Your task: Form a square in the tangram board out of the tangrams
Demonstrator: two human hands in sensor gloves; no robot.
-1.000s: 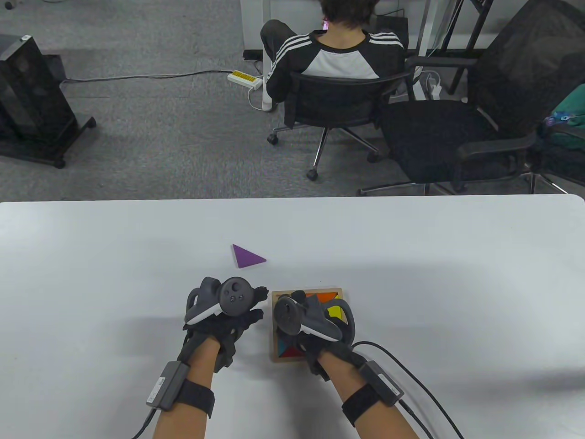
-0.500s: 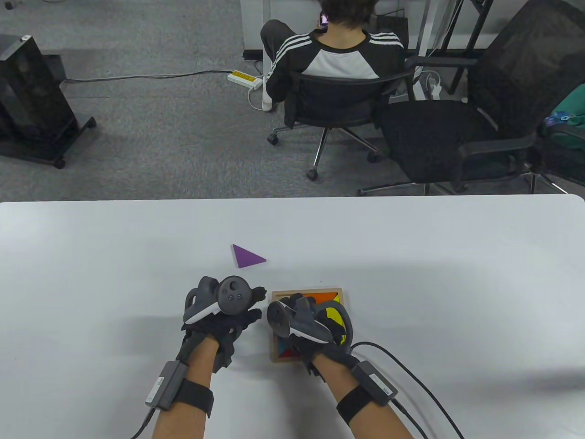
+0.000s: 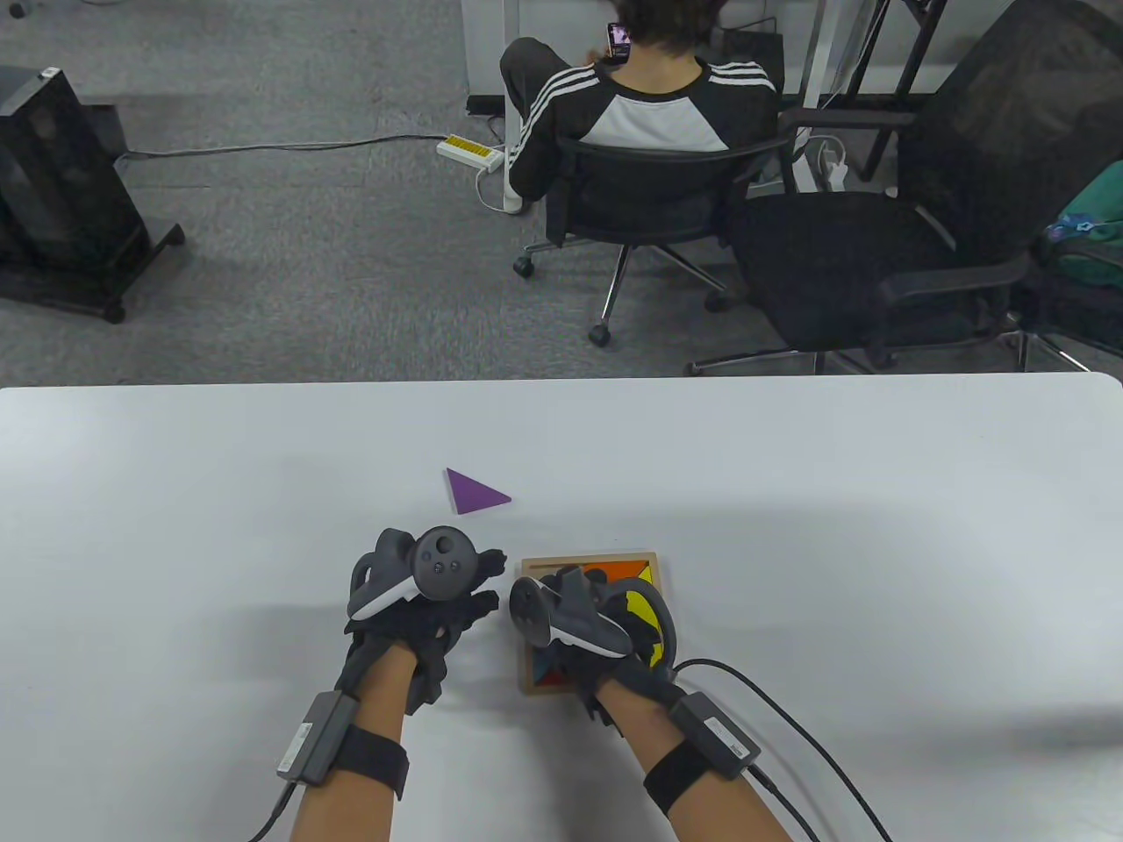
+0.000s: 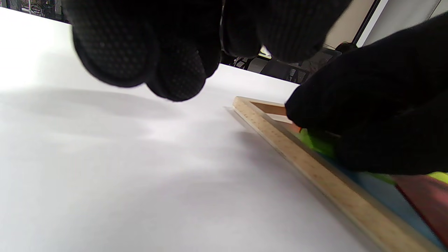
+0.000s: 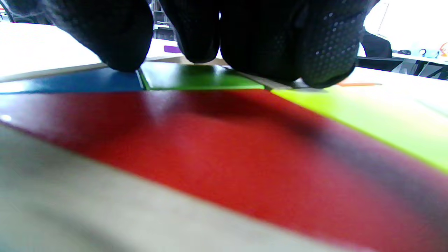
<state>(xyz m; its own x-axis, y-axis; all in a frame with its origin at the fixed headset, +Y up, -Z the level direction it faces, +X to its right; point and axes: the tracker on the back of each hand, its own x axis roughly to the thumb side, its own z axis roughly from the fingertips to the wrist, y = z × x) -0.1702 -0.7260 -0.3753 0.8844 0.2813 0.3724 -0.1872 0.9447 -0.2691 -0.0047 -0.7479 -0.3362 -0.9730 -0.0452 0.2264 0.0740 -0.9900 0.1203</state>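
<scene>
White table [image 3: 790,526], grey carpet [image 3: 307,289] beyond.

Tangram board [image 3: 529,614] near table's [image 3: 877,526] front edge, centre. Right hand [image 3: 588,614] over board, fingertips [image 5: 122,52] down on pieces inside frame. Left hand [image 3: 421,596] just left of board, on table. Loose triangle [image 3: 474,491] behind left hand, apart from board. Seated person [image 3: 649,96] beyond table's far edge.

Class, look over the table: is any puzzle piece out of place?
Yes. The purple triangle lies alone on the white table, beyond the wooden board, while the other coloured pieces sit inside it under the right hand. The left hand is beside the board, holding nothing.
</scene>
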